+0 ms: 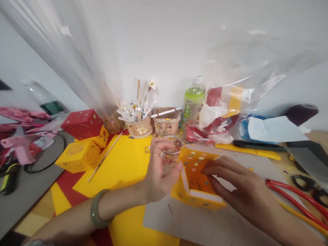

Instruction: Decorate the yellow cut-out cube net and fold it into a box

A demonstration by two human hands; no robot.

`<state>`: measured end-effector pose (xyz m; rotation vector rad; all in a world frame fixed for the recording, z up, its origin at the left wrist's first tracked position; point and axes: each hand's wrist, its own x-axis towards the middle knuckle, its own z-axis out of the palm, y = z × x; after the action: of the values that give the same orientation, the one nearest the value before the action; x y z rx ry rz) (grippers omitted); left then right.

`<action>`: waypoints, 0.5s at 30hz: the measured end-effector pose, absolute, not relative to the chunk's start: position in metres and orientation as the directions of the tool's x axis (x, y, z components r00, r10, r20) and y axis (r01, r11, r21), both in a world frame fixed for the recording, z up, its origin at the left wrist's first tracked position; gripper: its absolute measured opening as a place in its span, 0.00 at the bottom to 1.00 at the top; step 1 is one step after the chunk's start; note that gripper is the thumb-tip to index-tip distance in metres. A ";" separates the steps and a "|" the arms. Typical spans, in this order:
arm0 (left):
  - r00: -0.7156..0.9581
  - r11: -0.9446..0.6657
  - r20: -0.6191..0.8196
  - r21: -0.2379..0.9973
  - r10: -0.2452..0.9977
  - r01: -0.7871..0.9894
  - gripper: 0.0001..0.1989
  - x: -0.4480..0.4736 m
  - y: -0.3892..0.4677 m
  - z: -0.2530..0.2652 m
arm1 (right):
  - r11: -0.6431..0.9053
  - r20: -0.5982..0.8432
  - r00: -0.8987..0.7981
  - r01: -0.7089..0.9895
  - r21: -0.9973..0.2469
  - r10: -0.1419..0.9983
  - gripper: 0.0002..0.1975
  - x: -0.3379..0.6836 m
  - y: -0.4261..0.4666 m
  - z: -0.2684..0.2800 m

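Note:
A yellow paper box (195, 197) with an open side and small coloured paper bits on its panels is tilted between my hands, over a grey board. My left hand (161, 173), with a ring and a green bangle at the wrist, has its thumb against the box's left edge; the index finger curves above, apart from the thumb. My right hand (236, 181) grips the right side, its fingertips inside the opening. Behind the left fingers sits a round clear-lidded container (173, 145) of reddish bits. Yellow paper sheets (122, 156) lie under my left arm.
At left stand a yellow box (79, 156), a red box (82, 124) and a pink glue gun (19, 146). A pen basket (139, 128), a green drink bottle (192, 100) and bagged scraps (214, 117) line the wall. Red-handled pliers (298, 197) and black scissors (314, 189) lie at right.

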<state>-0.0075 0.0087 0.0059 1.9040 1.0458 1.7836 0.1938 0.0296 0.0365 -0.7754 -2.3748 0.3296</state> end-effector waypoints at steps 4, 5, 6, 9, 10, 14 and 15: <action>0.342 -0.810 0.736 0.503 0.585 0.303 0.10 -0.021 0.000 0.022 | 0.805 0.575 -0.563 0.438 -0.401 0.593 0.08 0.196 0.023 0.046; 0.423 -0.820 0.703 0.478 0.571 0.313 0.11 -0.023 -0.003 0.024 | 0.829 0.613 -0.562 0.431 -0.357 0.556 0.09 0.195 0.021 0.047; 0.478 -0.818 0.664 0.467 0.575 0.337 0.12 -0.025 -0.005 0.025 | 0.854 0.639 -0.576 0.425 -0.301 0.511 0.10 0.195 0.018 0.049; 0.512 -0.767 0.571 0.486 0.642 0.419 0.17 -0.030 -0.008 0.022 | 0.893 0.615 -0.663 0.417 -0.169 0.426 0.15 0.192 0.013 0.047; 0.502 -0.751 0.559 0.503 0.660 0.428 0.17 -0.031 -0.008 0.020 | 0.894 0.589 -0.686 0.419 -0.160 0.427 0.15 0.191 0.013 0.044; 0.498 -0.768 0.585 0.513 0.640 0.384 0.10 -0.033 -0.008 0.017 | 0.881 0.487 -0.734 0.387 -0.273 0.473 0.10 0.185 0.015 0.034; 0.501 -0.772 0.589 0.512 0.634 0.377 0.10 -0.033 -0.008 0.016 | 0.874 0.471 -0.740 0.363 -0.323 0.481 0.09 0.183 0.016 0.032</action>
<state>-0.0334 -0.0079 0.0163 2.4320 0.8476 1.1469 0.1831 0.0162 0.0322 -0.6102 -2.4847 0.2834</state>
